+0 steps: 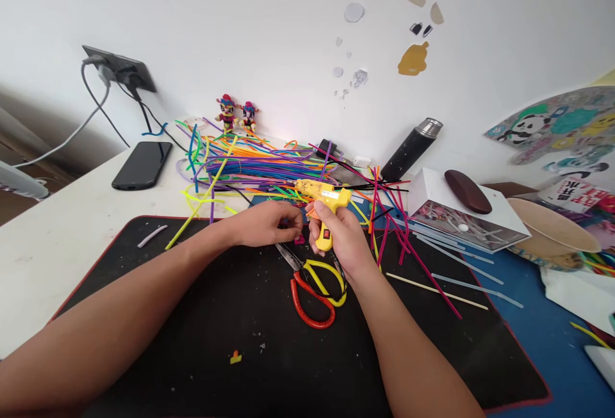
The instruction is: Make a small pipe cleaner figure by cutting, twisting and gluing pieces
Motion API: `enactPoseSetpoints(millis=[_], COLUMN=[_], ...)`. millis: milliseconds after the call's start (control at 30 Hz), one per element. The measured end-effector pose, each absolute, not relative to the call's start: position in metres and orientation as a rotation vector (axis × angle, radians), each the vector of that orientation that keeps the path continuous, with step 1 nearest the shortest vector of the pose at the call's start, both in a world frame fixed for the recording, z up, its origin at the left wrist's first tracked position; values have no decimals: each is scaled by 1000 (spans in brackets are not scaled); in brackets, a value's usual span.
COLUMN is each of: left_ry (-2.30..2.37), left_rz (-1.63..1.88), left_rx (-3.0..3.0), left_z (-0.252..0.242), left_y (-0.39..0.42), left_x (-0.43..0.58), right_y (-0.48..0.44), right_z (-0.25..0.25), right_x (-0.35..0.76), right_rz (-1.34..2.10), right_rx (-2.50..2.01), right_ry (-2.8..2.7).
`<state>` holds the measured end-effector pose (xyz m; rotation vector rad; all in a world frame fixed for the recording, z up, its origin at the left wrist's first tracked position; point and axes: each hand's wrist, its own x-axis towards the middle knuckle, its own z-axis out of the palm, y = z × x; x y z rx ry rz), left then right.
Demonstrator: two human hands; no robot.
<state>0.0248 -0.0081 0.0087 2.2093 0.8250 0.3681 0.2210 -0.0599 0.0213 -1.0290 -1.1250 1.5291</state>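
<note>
My right hand is wrapped round the handle of a yellow glue gun, its nozzle pointing left. Just left of it, my left hand has its fingers curled together over a small dark and pink piece, mostly hidden by the fingers. Scissors with one red and one yellow handle lie below both hands on the black mat. Behind the hands is a pile of coloured pipe cleaners. Two small figures stand against the wall.
A phone lies at the left. To the right are a black flask, a white box with a dark oval case on top, clear glue sticks and a wooden stick. A yellow-orange scrap sits near the front.
</note>
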Motion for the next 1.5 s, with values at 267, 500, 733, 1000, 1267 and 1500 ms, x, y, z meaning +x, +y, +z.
enactPoseSetpoints(millis=[267, 500, 733, 1000, 1267, 1500], left_ry=[839, 898, 901, 928, 870, 893], left_rz=[356, 347, 391, 414, 454, 431], left_rx=[2216, 2213, 2247, 2166, 2184, 2196], left_z=[9, 11, 11, 14, 7, 2], left_y=[-9, -4, 3, 4, 3, 3], left_x=[26, 19, 12, 7, 10, 12], right_y=[-60, -59, -55, -85, -117, -129], right_z=[21, 23, 13, 11, 14, 19], right_x=[221, 223, 221, 245, 261, 255], right_rz=[1536, 1516, 1400, 1311, 1147, 1018], right_rx=[-1037, -1054, -1077, -1323, -1628, -1765], right_ry=[-1146, -1107, -1045, -1178, -1398, -1557])
